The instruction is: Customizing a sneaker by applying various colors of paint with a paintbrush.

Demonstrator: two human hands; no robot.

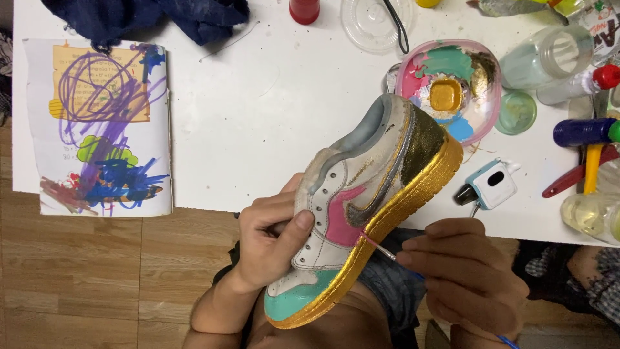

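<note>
My left hand (274, 236) grips a painted sneaker (361, 194) from the left, thumb pressed on its white side near the lace holes. The shoe lies on its side, heel toward the table, with a gold sole, a teal toe, a pink panel and a grey swoosh. My right hand (468, 268) pinches a thin paintbrush (378, 247) whose tip touches the edge between the pink panel and the gold sole. The brush's blue handle end sticks out below my right wrist.
A white table (271, 110) holds a pink-rimmed palette dish (452, 81) with gold, teal and pink paint, a scribbled paper pad (100, 126), dark blue cloth (148, 16), clear lids, bottles, a blue and yellow tool (591, 139) and a small white and blue device (494, 184). Wood floor lies below.
</note>
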